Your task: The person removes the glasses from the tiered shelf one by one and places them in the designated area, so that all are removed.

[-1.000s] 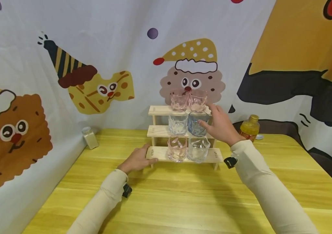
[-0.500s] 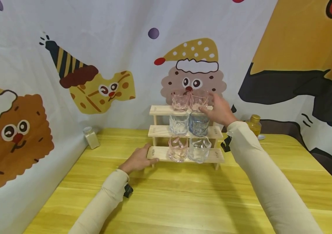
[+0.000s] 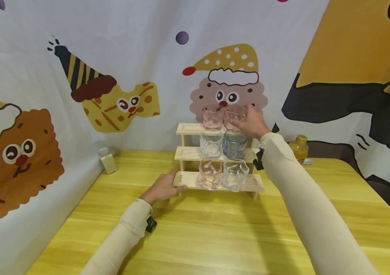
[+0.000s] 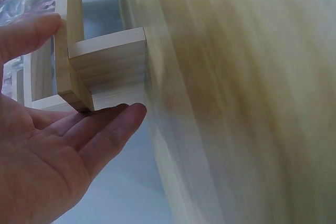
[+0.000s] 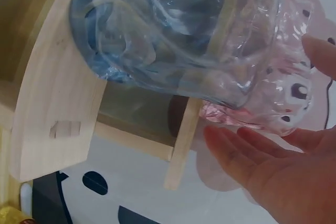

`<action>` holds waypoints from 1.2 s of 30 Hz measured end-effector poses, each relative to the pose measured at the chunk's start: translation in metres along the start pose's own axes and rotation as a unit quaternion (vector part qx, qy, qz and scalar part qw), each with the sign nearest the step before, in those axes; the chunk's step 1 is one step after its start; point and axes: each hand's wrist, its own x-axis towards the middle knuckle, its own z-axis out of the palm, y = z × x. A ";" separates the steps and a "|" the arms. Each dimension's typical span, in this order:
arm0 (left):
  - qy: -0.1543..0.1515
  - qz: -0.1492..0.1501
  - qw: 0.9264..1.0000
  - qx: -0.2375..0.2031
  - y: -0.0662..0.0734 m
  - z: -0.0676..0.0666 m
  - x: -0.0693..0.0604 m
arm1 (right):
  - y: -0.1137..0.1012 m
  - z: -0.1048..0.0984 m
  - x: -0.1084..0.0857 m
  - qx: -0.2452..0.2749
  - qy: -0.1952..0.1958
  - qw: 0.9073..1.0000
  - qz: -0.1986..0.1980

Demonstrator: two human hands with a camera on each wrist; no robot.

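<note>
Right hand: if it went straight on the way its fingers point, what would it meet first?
Most likely the right-hand pink glass on the top shelf; the right hand is right beside it. Whether they already touch is unclear.

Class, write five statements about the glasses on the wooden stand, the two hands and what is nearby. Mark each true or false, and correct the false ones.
1. The stand has three shelves. True.
2. The left hand holds the left end of the bottom shelf. True.
3. The blue glass stands on the bottom shelf. False: it stands on the middle shelf.
4. In the head view, the bottle is to the right of the stand. True.
5. The right hand is touching the bottle. False: it is at the right-hand pink glass on the top shelf.
</note>
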 end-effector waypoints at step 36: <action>-0.008 0.001 1.000 -0.016 -0.004 0.001 0.001 | -0.002 -0.007 0.018 0.076 0.065 0.993 0.058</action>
